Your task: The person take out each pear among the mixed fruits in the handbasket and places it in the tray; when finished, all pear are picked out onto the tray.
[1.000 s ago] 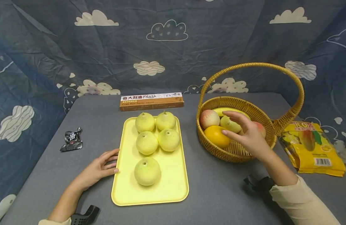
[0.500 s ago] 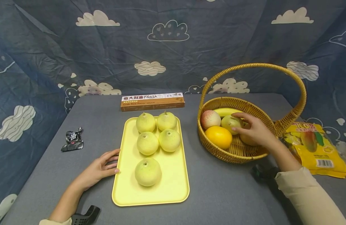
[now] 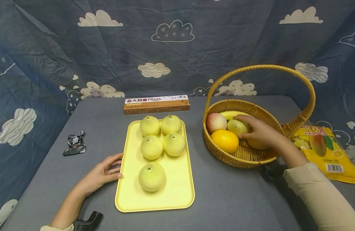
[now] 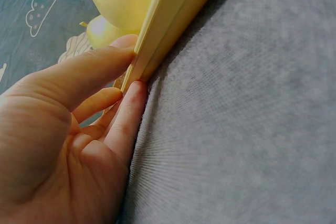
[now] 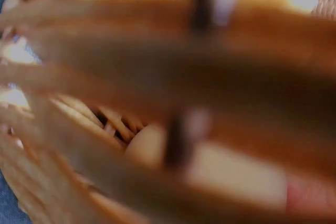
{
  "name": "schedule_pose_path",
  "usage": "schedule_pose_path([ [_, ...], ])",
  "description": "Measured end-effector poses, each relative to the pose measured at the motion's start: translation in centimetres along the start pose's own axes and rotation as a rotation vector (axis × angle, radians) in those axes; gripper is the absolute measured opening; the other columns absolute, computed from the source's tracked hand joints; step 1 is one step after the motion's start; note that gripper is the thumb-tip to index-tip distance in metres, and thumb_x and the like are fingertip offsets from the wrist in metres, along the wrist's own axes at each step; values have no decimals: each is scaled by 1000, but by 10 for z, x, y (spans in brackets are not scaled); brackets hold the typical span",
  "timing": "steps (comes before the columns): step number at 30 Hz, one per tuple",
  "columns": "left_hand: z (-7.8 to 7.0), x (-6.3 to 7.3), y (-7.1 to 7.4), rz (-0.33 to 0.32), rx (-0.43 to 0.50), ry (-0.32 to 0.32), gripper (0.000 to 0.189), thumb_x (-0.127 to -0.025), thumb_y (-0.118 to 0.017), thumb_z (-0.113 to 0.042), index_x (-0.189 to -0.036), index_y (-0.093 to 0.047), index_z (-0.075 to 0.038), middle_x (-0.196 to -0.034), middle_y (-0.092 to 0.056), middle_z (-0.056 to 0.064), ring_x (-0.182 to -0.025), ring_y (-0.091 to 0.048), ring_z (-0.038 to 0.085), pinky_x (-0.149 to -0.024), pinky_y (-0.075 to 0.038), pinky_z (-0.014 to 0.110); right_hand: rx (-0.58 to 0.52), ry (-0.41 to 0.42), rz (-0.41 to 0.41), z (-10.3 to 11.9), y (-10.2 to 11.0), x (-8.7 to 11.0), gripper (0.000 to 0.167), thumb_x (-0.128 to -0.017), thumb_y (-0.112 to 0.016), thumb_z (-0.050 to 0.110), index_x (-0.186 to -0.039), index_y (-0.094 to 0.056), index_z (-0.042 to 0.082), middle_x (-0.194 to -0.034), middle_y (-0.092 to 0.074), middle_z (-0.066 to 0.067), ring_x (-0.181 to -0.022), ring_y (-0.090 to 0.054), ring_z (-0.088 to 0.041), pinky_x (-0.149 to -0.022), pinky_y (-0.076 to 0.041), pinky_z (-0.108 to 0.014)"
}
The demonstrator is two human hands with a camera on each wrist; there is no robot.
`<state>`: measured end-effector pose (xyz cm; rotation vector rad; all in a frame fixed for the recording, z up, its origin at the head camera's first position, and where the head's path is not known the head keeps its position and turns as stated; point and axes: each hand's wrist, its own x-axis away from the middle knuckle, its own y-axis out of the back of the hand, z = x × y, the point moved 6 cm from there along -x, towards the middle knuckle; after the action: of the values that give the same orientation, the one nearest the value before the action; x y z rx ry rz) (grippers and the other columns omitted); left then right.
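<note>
My left hand is at the left edge of the yellow tray. In the left wrist view its thumb lies over the rim and a finger presses the outer wall. Several pale green round fruits with short stems stand on the tray. Inside the wicker basket, my right hand has thumb and fingers around a similar pale green fruit. Beside it lie a pinkish peach, a yellow-orange oval fruit and a banana. An orange-toned fruit is partly hidden under the hand.
A pasta box lies behind the tray. The basket's tall handle arches over the right side. A yellow mango snack bag is right of the basket; a small black packet lies far left. Blurred basket weave fills the right wrist view.
My right hand has lowered into the basket, and its thumb and fingers have come around the pale green fruit. The left hand stays at the tray's edge.
</note>
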<state>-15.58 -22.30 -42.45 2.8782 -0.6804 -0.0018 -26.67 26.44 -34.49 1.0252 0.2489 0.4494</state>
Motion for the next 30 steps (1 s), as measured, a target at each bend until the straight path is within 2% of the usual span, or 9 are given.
schedule_pose_path([
  [5, 0, 0, 0, -1, -4, 4, 71, -82, -64, -3, -139, -23, 5, -133, -24, 26, -117, -40, 25, -91, -43, 22, 44, 21, -67, -1, 0, 0, 65, -74, -75, 18, -128, -44, 2, -127, -43, -23, -116, -36, -41, -96, -30, -57],
  [12, 0, 0, 0, -4, 2, -3, 71, -81, -64, -1, -139, -23, 6, -133, -24, 27, -112, -43, 7, -92, -43, 22, -32, -62, -247, -8, 12, 5, 69, -70, -78, 29, -127, -47, 6, -126, -44, -19, -113, -39, -38, -90, -37, -56],
  [15, -1, 0, -1, -4, -1, -3, 71, -81, -64, -2, -138, -23, 6, -133, -24, 27, -111, -44, 6, -91, -43, 21, -104, -71, -321, -2, 19, 10, 69, -70, -78, 26, -128, -47, 7, -127, -44, -14, -109, -44, -33, -88, -43, -50],
  [17, -1, 0, -1, -4, -2, -1, 71, -81, -64, -2, -139, -23, 6, -133, -24, 27, -111, -44, 6, -91, -43, 21, -158, -62, -364, 7, 23, 15, 68, -70, -78, 21, -129, -46, 8, -127, -45, -10, -107, -47, -27, -87, -48, -36],
  [19, -1, 0, -1, -5, -2, -1, 71, -81, -65, -2, -138, -23, 6, -133, -24, 27, -111, -44, 5, -91, -43, 21, -229, -23, -406, 20, 26, 20, 67, -70, -78, 11, -129, -47, 8, -126, -46, -7, -103, -50, -19, -82, -50, -23],
  [22, -2, 0, 0, -7, 0, -7, 71, -81, -64, -1, -138, -23, 7, -133, -23, 27, -111, -44, 5, -91, -43, 21, -321, 88, -450, 46, 28, 27, 68, -65, -77, -4, -126, -48, 4, -121, -48, -7, -101, -50, -11, -79, -47, -11],
  [25, -2, 0, 0, -8, 0, -14, 71, -81, -64, 0, -138, -23, 7, -133, -24, 27, -111, -44, 5, -91, -43, 21, -374, 190, -459, 74, 24, 34, 69, -60, -77, -13, -122, -50, 0, -119, -50, -9, -102, -51, -9, -82, -46, -13],
  [30, -2, -1, 0, -3, -2, -19, 71, -81, -64, 0, -138, -23, 7, -133, -24, 28, -111, -44, 5, -92, -42, 20, -437, 295, -406, 112, 2, 42, 68, -59, -78, -13, -120, -50, -2, -118, -50, -9, -104, -50, -10, -84, -47, -17],
])
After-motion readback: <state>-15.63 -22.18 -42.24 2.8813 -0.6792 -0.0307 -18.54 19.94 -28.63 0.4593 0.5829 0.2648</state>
